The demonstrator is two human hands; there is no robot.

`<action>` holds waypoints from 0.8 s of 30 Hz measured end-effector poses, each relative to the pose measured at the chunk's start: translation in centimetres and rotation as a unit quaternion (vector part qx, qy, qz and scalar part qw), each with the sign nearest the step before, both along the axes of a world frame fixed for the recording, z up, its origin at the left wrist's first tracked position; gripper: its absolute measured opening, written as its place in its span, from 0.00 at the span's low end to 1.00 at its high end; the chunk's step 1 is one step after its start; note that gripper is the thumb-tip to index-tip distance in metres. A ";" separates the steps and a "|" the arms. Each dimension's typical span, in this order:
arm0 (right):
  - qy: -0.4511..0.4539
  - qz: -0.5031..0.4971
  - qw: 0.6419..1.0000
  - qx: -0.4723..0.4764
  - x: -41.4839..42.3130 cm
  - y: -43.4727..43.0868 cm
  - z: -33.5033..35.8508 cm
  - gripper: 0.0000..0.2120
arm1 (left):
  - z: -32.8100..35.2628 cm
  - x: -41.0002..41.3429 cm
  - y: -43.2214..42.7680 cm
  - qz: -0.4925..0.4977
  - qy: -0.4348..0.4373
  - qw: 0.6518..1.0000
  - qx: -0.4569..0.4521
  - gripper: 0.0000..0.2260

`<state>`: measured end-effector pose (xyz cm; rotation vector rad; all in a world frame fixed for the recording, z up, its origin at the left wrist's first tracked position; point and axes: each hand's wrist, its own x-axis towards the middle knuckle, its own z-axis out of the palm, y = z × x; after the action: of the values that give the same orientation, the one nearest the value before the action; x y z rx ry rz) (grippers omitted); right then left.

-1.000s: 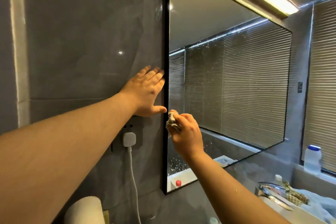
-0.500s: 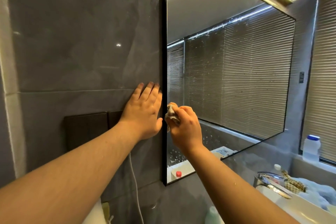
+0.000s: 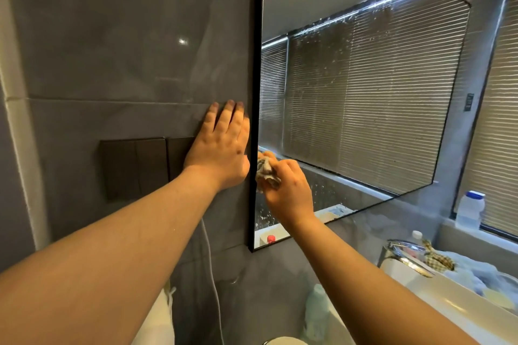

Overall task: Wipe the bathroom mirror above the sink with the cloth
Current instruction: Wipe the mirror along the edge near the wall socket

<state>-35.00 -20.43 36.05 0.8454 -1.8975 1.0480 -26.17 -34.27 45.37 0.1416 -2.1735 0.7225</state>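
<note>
Your right hand (image 3: 288, 190) clenches the bunched cloth (image 3: 266, 171) against the mirror (image 3: 364, 92) just inside its left frame edge, left hand (image 3: 221, 151) flat on the wall beside that frame, so press firmly and sweep across those droplets.

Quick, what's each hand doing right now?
Left hand: open, flat on the wall.
Right hand: fingers curled round the cloth.
</note>
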 end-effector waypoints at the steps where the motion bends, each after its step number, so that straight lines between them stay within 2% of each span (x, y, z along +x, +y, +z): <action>1: -0.003 0.004 1.000 0.010 0.1 0.3 -0.8 0.21 | 0.0 0.1 0.0 0.001 -0.005 1.000 -0.001 0.38; 5: -0.023 0.024 0.999 0.035 0.8 0.9 -3.3 0.27 | 0.2 0.3 -0.1 -0.003 -0.024 1.000 -0.019 0.44; 11: -0.025 0.026 0.999 0.006 1.1 1.0 -3.3 0.24 | 0.3 0.4 -0.2 0.008 -0.032 0.999 -0.043 0.49; 19: 0.001 0.025 1.000 -0.001 0.3 0.6 -3.9 0.22 | 0.3 0.4 -0.1 -0.002 -0.016 0.999 -0.034 0.45; 24: -0.037 0.006 0.999 -0.037 -0.8 1.5 -3.7 0.22 | 0.3 0.4 0.0 0.011 -0.021 0.999 -0.048 0.44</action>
<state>-35.77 -18.89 32.34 0.7870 -1.9038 1.1649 -25.77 -34.27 45.67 0.1012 -2.1739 0.8483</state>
